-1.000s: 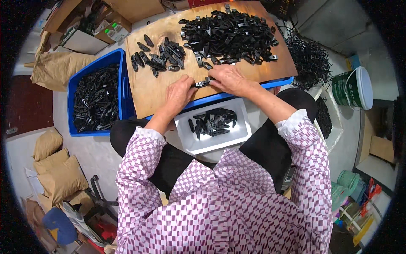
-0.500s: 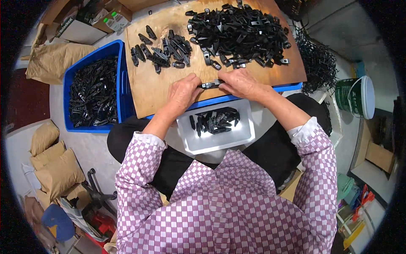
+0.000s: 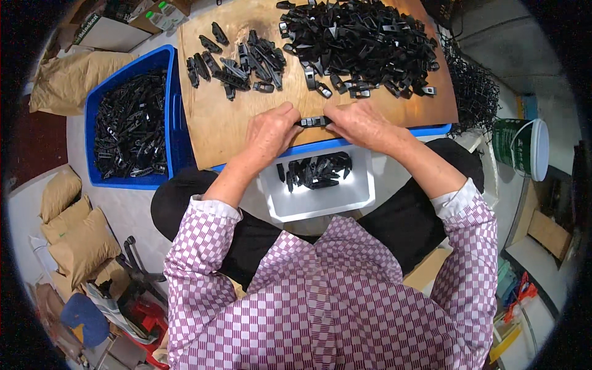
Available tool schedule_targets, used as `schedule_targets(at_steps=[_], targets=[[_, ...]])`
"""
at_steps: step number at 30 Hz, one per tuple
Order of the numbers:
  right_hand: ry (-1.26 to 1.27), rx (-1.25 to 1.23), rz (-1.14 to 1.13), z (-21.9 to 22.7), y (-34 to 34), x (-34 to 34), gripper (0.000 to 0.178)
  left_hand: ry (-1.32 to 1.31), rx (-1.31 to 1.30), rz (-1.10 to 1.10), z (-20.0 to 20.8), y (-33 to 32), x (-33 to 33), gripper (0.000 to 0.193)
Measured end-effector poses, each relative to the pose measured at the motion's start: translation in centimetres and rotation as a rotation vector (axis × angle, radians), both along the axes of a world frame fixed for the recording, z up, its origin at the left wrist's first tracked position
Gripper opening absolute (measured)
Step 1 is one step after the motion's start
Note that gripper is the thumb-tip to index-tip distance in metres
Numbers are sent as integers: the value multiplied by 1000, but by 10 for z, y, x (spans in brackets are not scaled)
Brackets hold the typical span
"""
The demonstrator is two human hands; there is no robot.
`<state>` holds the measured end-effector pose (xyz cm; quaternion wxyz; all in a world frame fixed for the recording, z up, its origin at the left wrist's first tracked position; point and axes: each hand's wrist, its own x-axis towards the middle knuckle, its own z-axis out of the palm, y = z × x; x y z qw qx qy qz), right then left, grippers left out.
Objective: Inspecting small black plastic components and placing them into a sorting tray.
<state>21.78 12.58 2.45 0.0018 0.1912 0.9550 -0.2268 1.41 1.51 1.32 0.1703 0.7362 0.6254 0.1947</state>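
Observation:
Between my two hands, at the near edge of a wooden board [image 3: 228,132], is a small black plastic part [image 3: 314,122] with a pale grey patch on it. My left hand [image 3: 271,128] pinches its left end, and my right hand [image 3: 356,123] pinches its right end. The fingertips partly cover both ends. Beyond my hands, a big heap of black plastic parts [image 3: 364,49] covers the right of the board. To its left lies a smaller group of long, narrow black pieces [image 3: 262,58]. Just below my hands, a white tray [image 3: 320,206] contains similar black pieces [image 3: 317,169].
A blue bin [image 3: 176,117] full of black pieces stands left of the board. A tangle of thin black parts [image 3: 472,92] hangs off its right side, near a green-and-white bucket [image 3: 530,148]. Brown paper packages [image 3: 83,246] lie at the left.
The view has shifted slightly. Both hands still grip the black part at the board's near edge, and more of its middle shows between the fingers.

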Motion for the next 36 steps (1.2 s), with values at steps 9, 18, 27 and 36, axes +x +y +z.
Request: schedule_targets(at_steps=[9, 18, 27, 36], targets=[[22, 18, 61, -6, -1, -16, 22, 9, 39, -20, -8, 2, -3, 17], [47, 40, 60, -2, 6, -20, 19, -25, 25, -75, 3, -12, 6, 16], [95, 414, -231, -19, 14, -38, 16, 188, 147, 386, -4, 25, -36, 13], [149, 554, -150, -29, 10, -33, 12, 182, 123, 278, -16, 19, -22, 13]])
